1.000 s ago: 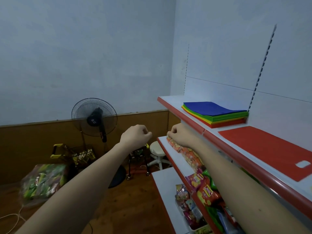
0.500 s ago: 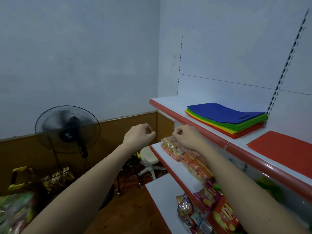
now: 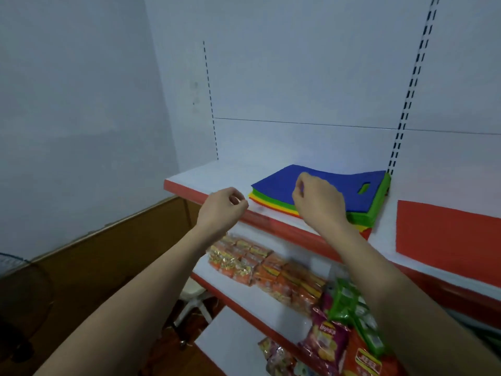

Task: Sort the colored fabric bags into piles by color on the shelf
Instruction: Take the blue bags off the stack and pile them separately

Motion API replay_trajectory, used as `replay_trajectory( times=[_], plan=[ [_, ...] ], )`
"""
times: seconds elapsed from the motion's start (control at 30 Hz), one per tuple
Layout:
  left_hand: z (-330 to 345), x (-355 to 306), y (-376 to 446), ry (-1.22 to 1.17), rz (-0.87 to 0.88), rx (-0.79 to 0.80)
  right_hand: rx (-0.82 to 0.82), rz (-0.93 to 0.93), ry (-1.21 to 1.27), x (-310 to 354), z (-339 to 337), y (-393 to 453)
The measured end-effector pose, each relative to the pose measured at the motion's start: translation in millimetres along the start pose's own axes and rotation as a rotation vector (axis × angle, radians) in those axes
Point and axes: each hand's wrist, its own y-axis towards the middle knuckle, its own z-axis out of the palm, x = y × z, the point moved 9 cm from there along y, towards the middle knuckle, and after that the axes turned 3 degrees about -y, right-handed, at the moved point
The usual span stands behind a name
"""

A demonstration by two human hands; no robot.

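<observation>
A stack of fabric bags lies on the white top shelf (image 3: 217, 172): a blue bag (image 3: 344, 183) on top, with green (image 3: 379, 204), yellow and red layers under it. A single red bag (image 3: 447, 234) lies flat to the right of the stack. My right hand (image 3: 318, 203) hovers in front of the blue bag with curled fingers and nothing visibly held. My left hand (image 3: 223, 208) is a loose fist at the shelf's red front edge, left of the stack, holding nothing.
The lower shelf holds orange snack packets (image 3: 257, 267), green packets (image 3: 349, 302) and chip bags (image 3: 325, 337). A white stool (image 3: 192, 294) stands on the wooden floor below. A dark fan (image 3: 16, 294) is at the far left. Slotted uprights run up the white back panel.
Both hands rose from the lower shelf's level to the top shelf. My right hand now sits over the blue bag. The view swung right and upward.
</observation>
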Motion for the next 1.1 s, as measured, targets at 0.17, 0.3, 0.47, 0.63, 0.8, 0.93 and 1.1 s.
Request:
replay_trajectory(
  times=[0.17,0.3,0.47,0.63,0.8,0.93,1.1],
  plan=[
    [34.1,8.3,78.1,-0.063,0.05,0.034,-0.176,0.204,-0.049,-59.4,-16.4,26.2],
    [64.0,19.0,116.9,-0.126,0.059,0.047,-0.226,0.385,-0.07,-114.8,-24.3,17.1],
    [102.3,22.5,143.3,-0.191,0.064,0.148,-0.212,0.581,0.034,-147.9,-8.0,-4.6],
    [126.4,32.3,142.0,-0.237,0.084,0.225,-0.307,0.752,0.103,-162.5,0.5,-27.5],
    [127.2,35.0,144.8,-0.279,0.111,0.217,-0.393,0.795,0.113,-161.1,-4.2,-39.1],
    [129.0,34.4,143.8,-0.266,0.117,0.233,-0.443,0.724,-0.013,-149.2,-14.5,-39.3],
    [133.2,31.9,144.6,-0.213,0.122,0.268,-0.402,0.732,-0.13,-144.0,-17.0,-39.7]
  ],
)
